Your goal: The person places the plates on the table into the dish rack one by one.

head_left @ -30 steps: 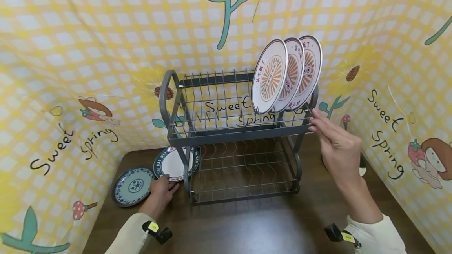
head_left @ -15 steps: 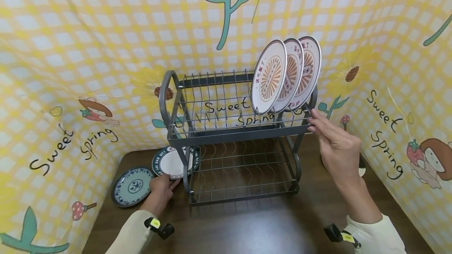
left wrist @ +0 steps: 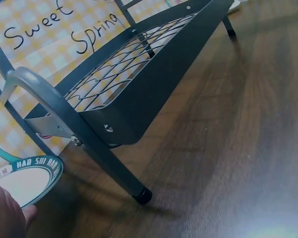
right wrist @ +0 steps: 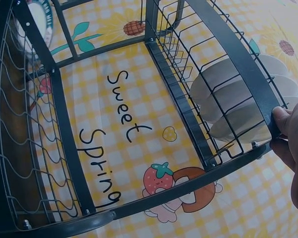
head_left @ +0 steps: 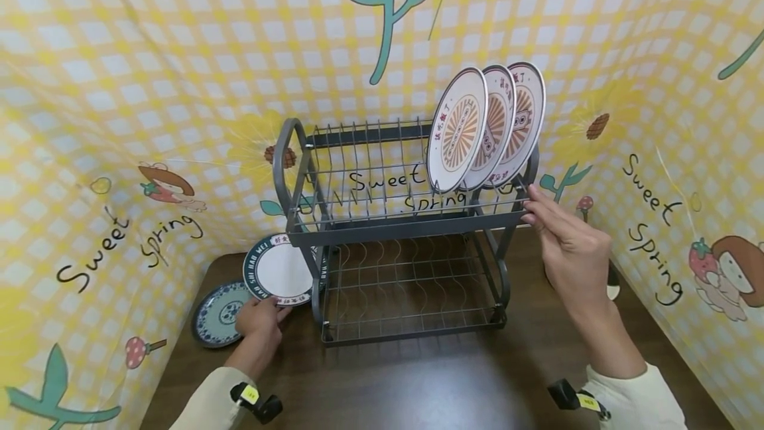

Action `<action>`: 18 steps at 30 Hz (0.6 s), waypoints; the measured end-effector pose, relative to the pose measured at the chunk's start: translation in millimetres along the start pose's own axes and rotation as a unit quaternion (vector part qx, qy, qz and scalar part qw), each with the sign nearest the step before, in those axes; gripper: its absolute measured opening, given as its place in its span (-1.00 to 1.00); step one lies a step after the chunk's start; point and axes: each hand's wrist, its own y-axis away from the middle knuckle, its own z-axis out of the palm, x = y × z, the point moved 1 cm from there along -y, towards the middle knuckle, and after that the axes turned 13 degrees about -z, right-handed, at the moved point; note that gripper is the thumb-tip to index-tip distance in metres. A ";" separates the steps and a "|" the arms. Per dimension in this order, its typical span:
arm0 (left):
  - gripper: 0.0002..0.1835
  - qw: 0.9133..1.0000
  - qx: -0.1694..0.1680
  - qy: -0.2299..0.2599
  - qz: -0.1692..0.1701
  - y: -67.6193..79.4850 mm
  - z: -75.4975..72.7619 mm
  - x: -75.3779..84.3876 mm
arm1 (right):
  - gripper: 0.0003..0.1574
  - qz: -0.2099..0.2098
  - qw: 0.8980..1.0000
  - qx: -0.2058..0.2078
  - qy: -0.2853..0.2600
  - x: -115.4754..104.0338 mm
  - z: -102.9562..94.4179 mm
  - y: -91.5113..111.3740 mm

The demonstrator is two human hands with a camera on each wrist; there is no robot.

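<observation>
My left hand (head_left: 260, 327) pinches the near edge of a white plate (head_left: 280, 271) with a dark green lettered rim. That plate is tilted, and its right edge passes behind the rack's left legs. Only part of the hand (left wrist: 7, 213) and plate (left wrist: 32, 181) show in the left wrist view. My right hand (head_left: 573, 254) pinches the front right corner of the grey two-tier dish rack (head_left: 382, 234); the right wrist view shows thumb and fingers on that corner. Three white plates with orange sunburst patterns, the nearest being a sunburst plate (head_left: 456, 131), stand upright at the upper tier's right end.
A blue-and-white patterned plate (head_left: 217, 317) lies on the brown table (head_left: 406, 390), partly behind my left hand. The rack's lower wire tier (head_left: 412, 290) stands low over the table. Patterned yellow checked cloth (head_left: 197, 85) encloses the back and sides. A dark object with a white part (head_left: 613, 284) is mostly hidden behind my right arm.
My left hand has moved slightly left with the green-rimmed plate, which now appears larger and more raised, overlapping the blue-and-white plate. The right hand keeps its place on the rack.
</observation>
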 end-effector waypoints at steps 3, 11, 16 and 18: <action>-0.41 1.000 0.006 -0.010 0.023 6.1 -11.4 3.4 | -0.72 0.001 1.000 -0.001 0.001 -0.2 0.3 -0.1; -0.51 0.997 0.031 -0.017 0.070 23.6 -49.5 20.3 | -0.69 -0.002 1.000 0.000 -0.006 0.3 0.8 0.0; -0.51 0.996 0.051 -0.003 0.077 30.1 -70.1 30.1 | -0.69 -0.005 1.000 0.004 -0.004 0.8 0.6 -0.3; -0.50 0.995 0.062 -0.009 0.082 32.3 -77.3 33.2 | -0.69 -0.005 1.000 0.005 -0.004 0.8 1.1 -0.1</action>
